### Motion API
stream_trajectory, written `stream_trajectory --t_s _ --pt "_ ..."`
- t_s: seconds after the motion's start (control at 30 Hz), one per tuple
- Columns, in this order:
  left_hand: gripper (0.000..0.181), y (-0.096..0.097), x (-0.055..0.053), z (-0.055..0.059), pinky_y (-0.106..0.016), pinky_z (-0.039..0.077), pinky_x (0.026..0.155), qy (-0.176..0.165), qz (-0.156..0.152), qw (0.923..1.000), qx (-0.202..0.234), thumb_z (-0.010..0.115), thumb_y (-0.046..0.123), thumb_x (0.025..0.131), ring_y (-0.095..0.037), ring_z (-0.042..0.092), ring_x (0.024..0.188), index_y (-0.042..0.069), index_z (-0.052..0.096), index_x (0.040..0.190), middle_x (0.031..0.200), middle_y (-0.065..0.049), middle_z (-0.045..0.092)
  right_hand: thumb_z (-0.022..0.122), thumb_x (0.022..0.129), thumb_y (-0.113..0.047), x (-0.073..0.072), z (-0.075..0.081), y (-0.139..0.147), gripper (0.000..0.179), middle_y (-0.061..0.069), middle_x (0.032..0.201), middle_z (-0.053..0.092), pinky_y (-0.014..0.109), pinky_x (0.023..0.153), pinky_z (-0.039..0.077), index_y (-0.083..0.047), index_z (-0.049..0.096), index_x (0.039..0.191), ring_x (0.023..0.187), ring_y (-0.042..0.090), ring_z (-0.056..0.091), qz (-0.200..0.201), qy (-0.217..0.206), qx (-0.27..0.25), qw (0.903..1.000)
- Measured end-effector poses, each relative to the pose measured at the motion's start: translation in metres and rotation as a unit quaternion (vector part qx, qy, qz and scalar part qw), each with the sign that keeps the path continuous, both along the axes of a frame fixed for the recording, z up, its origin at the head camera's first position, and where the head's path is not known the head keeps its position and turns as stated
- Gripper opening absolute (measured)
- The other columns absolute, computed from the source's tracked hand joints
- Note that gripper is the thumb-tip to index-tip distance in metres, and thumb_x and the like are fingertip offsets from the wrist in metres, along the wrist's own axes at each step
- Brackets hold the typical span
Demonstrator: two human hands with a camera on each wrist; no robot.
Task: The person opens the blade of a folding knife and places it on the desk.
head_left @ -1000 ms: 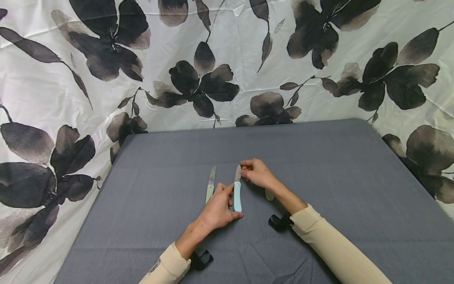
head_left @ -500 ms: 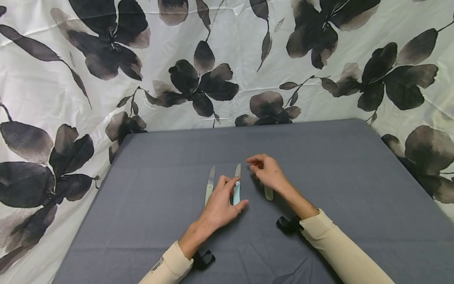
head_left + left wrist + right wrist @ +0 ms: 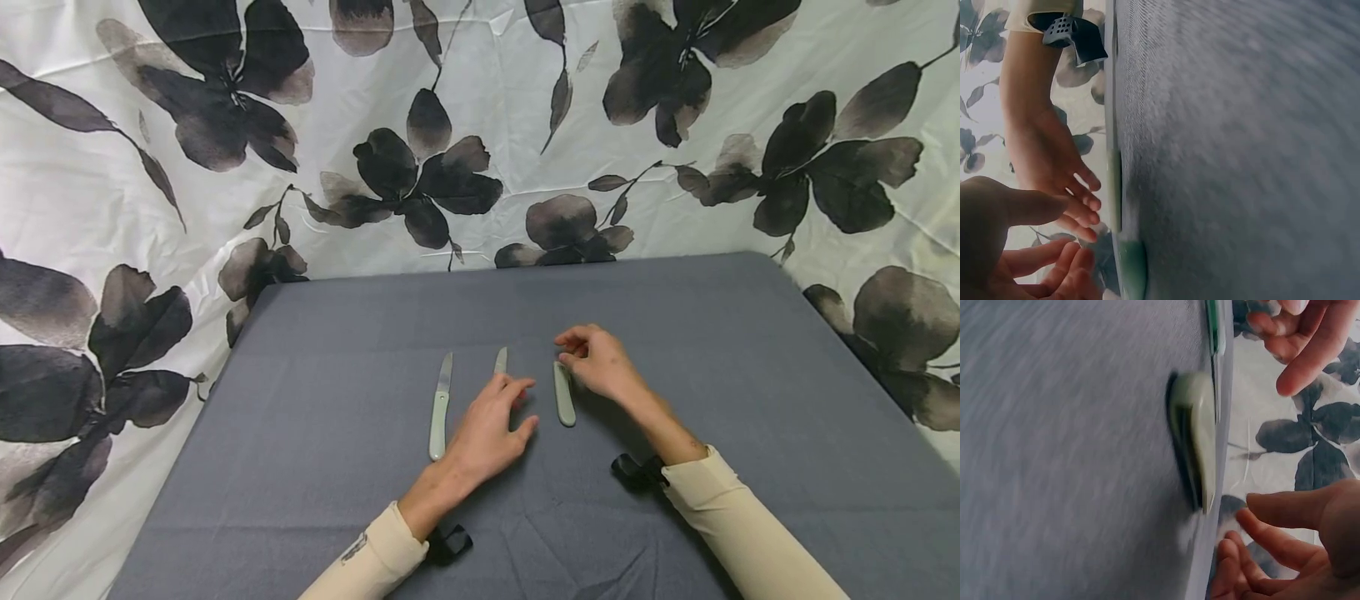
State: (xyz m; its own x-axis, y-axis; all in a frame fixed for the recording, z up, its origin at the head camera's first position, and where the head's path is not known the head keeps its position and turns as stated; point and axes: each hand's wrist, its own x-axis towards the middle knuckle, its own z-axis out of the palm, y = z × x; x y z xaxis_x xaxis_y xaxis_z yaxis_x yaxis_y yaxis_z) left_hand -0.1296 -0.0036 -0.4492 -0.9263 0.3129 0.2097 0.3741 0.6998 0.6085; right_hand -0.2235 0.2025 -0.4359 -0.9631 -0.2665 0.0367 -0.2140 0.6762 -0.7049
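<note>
Three folding knives lie on the grey cloth. On the left is a pale green knife (image 3: 438, 425) with its blade out. The middle knife (image 3: 501, 360) has its blade pointing away from me; my left hand (image 3: 491, 429) hovers over its light blue handle and hides it in the head view. To the right lies a folded pale green knife (image 3: 564, 396), its blade tucked in the handle (image 3: 1194, 425). Fingers of my right hand (image 3: 603, 362), loosely bent and holding nothing, are beside its far end. The left hand's fingers are spread and relaxed, pointing toward the folded knife.
Grey cloth (image 3: 300, 467) covers the table, slightly wrinkled near the front. Behind it hangs a white curtain (image 3: 480, 92) with dark flowers. Each wrist wears a black camera mount (image 3: 448, 546).
Having pinched the middle knife's blade, my right hand has let go and moved right to the folded knife. My left hand has released the blue handle and shifted right over it.
</note>
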Motion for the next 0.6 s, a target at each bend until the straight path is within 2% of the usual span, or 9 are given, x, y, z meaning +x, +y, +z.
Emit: stream_trajectory --t_s 0.3,0.47,0.6 --pt "0.049 0.013 -0.003 0.000 -0.024 0.054 0.079 -0.024 -0.010 0.9996 -0.013 0.073 0.015 0.096 -0.014 0.065 0.095 0.003 0.061 0.142 0.115 -0.006 0.064 0.070 0.098 -0.013 -0.004 -0.002 0.008 0.034 0.017 0.104 0.068 0.032 0.069 0.048 0.001 0.068 0.129 0.084 0.023 0.062 0.036 -0.044 0.041 0.9975" --pt "0.050 0.020 -0.005 0.000 -0.023 0.053 0.076 -0.033 -0.006 0.9992 -0.024 0.074 0.014 0.096 -0.012 0.064 0.091 0.002 0.060 0.142 0.114 -0.006 0.065 0.071 0.098 -0.014 -0.006 -0.004 0.010 0.036 0.015 0.101 0.067 0.031 0.066 0.048 0.000 0.067 0.131 0.077 0.019 0.059 0.050 -0.057 0.047 0.9961" --pt "0.051 0.025 -0.006 0.000 -0.021 0.051 0.074 -0.048 -0.006 0.9983 -0.032 0.074 0.015 0.096 -0.009 0.061 0.087 0.001 0.059 0.143 0.116 -0.006 0.064 0.071 0.099 -0.014 -0.005 -0.004 0.010 0.031 0.014 0.099 0.067 0.031 0.066 0.048 -0.002 0.070 0.127 0.076 0.019 0.058 0.052 -0.056 0.046 0.9960"
